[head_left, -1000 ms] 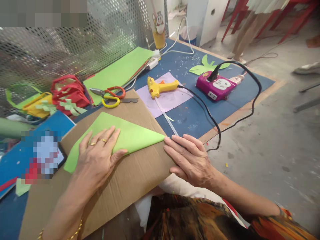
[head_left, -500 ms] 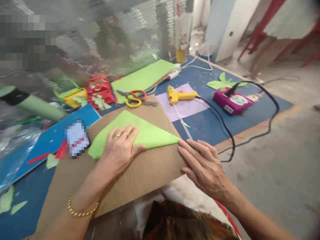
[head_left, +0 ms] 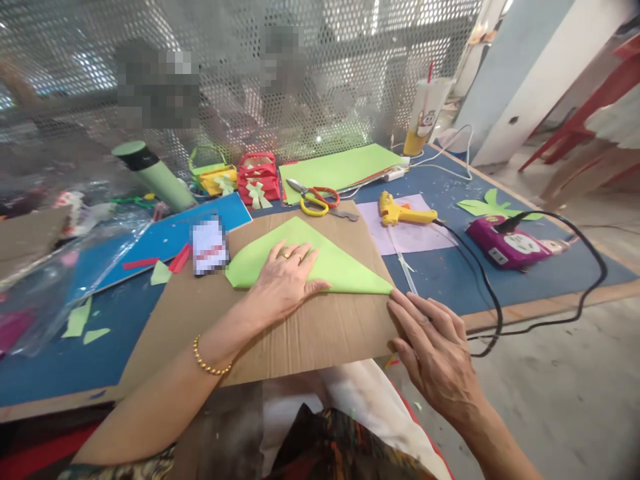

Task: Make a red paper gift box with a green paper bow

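My left hand (head_left: 283, 283) lies flat, fingers spread, on a folded light-green paper triangle (head_left: 340, 265). The paper rests on a brown cardboard sheet (head_left: 310, 330). My right hand (head_left: 435, 350) is open with fingers stretched out, its fingertips at the paper's right tip and the cardboard's right edge. Neither hand holds anything. A gold bracelet is on my left wrist and rings are on its fingers.
Scissors (head_left: 317, 199) lie beyond the cardboard. A yellow glue gun (head_left: 400, 213) rests on lilac paper, its black cord running to a pink power strip (head_left: 505, 243). Red and yellow paper baskets (head_left: 257, 181), a green bottle (head_left: 155, 175), a drink cup (head_left: 425, 123) and a perforated metal screen stand behind.
The view has swung left and up, showing more of the table's left side. Both hands stay on the green paper and cardboard in the same pose.
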Demonstrator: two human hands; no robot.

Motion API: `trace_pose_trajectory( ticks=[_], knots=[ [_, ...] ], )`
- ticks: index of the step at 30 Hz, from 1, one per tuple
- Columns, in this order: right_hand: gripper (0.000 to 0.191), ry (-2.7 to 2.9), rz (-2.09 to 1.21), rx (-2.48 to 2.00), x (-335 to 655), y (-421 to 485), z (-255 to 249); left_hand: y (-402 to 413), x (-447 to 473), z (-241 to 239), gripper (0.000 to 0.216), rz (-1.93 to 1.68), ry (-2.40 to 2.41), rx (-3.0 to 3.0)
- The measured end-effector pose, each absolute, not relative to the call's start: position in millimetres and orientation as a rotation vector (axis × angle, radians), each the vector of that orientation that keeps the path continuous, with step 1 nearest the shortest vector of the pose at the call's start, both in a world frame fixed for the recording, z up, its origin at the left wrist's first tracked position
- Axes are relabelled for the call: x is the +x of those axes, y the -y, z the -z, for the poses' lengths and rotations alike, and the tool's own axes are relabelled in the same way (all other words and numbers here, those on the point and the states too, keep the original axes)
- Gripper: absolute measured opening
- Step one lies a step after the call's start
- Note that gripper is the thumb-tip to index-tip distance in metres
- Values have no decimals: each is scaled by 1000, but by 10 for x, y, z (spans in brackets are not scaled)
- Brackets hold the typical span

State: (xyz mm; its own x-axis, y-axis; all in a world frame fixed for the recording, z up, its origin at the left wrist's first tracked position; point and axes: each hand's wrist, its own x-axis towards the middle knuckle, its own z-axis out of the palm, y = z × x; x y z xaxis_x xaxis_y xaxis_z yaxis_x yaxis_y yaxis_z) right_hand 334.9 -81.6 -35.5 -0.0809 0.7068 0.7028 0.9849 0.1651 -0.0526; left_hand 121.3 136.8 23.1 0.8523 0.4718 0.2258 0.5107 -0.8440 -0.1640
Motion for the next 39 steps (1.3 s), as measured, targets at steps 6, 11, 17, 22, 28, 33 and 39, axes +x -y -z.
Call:
trace_pose_trajectory(
  ticks=[6,11,17,22,28,33,39],
  knots=[
    [46,1863,598,-1584,3370,822,373,-1374,1235,-239,89,214,775,-2829],
    [62,1865,606,-1586,3381,834,392,-1367,1257,-239,86,180,811,-2839],
    [69,1853,601,-1572,3388,829,387,-1360,1278,-268,82,171,857,-2887],
    [67,1869,565,-1579,3412,836,380,-1362,1282,-317,84,151,848,-2932],
    [51,1864,595,-1540,3532,852,60,-1357,1296,-324,83,151,844,-2925],
    [18,1981,473,-1500,3658,365,-537,-1354,1317,-330,79,151,881,-2934],
    [39,2378,112,-1842,3466,-955,-829,-1329,1344,-398,74,93,911,-2955]
  ],
)
